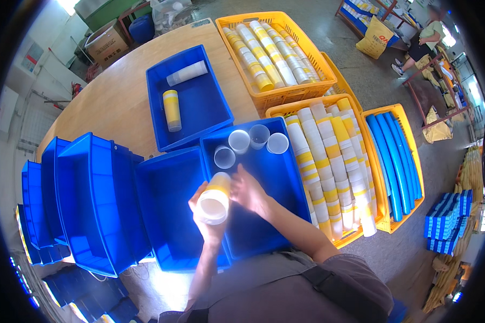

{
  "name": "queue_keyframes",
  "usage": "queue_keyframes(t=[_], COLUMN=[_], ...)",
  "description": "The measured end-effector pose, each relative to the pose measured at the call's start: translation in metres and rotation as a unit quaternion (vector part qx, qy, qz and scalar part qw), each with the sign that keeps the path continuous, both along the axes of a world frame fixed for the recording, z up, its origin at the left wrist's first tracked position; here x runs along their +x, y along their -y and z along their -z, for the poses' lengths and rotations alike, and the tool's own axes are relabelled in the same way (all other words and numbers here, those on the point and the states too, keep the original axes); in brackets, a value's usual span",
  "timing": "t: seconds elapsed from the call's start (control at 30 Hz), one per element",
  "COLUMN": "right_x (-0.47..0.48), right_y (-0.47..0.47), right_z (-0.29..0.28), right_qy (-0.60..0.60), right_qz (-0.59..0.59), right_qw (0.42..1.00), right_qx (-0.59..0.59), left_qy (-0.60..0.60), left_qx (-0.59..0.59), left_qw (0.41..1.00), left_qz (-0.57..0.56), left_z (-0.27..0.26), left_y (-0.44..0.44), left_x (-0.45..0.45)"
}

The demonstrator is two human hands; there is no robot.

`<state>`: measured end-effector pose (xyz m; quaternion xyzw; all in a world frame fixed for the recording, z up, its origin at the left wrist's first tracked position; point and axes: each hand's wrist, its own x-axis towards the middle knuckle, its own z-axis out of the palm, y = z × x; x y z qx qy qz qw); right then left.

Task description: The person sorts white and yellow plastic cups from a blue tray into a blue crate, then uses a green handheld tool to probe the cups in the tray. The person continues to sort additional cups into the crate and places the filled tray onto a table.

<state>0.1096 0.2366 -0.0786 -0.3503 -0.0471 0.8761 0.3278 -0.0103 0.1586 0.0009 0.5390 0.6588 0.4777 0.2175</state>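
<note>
My left hand [208, 231] grips a nested stack of plastic cups [213, 208], white and yellow, its open mouth tilted up towards me. Close beside the stack is my right hand [248, 189], blurred, with fingers spread and nothing visible in it; whether it touches the cups is unclear. Both hands are over two adjoining blue plastic bins. In the right bin [266, 226], several whitish translucent cups [239, 141] stand apart near the far end. The left bin [173, 189] shows a bare blue floor.
Another blue bin [202, 109] holds a yellow stack [171, 111] and a white stack [187, 72]. Yellow crates [275, 95] with cup stacks stand to the right, beside a crate of blue sleeves [394, 161]. Nested blue bins [91, 202] stand left. A person [424, 38] is far right.
</note>
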Motion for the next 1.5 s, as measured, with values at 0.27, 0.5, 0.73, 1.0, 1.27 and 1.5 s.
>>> queue_keyframes(t=[0.27,0.5,0.73,1.0,1.27,1.5], right_x=[0.045,0.039,-0.002,0.04,0.07,0.058], right_y=[0.041,0.002,-0.029,-0.014,-0.033,0.004], right_z=[0.016,0.034,0.039,0.021,0.025,0.0], right_qy=[0.179,0.311,0.156,0.119,0.296,0.065], right_qz=[0.142,0.096,-0.05,0.045,0.145,0.101], right_qw=[0.96,0.936,0.98,0.971,0.918,0.993], right_qx=[0.165,0.137,0.111,0.203,0.221,0.006], left_qy=[0.08,0.092,0.004,0.008,-0.006,0.05], left_qx=[-0.089,-0.214,-0.241,-0.171,-0.123,-0.163], left_qw=[0.983,0.971,0.97,0.985,0.991,0.985], left_qz=[0.141,0.058,0.032,0.005,-0.045,0.012], left_z=[-0.008,-0.014,-0.011,0.009,0.011,-0.009], left_y=[0.003,0.011,0.034,-0.002,-0.034,-0.013], left_x=[0.036,0.005,-0.016,-0.001,0.001,0.022])
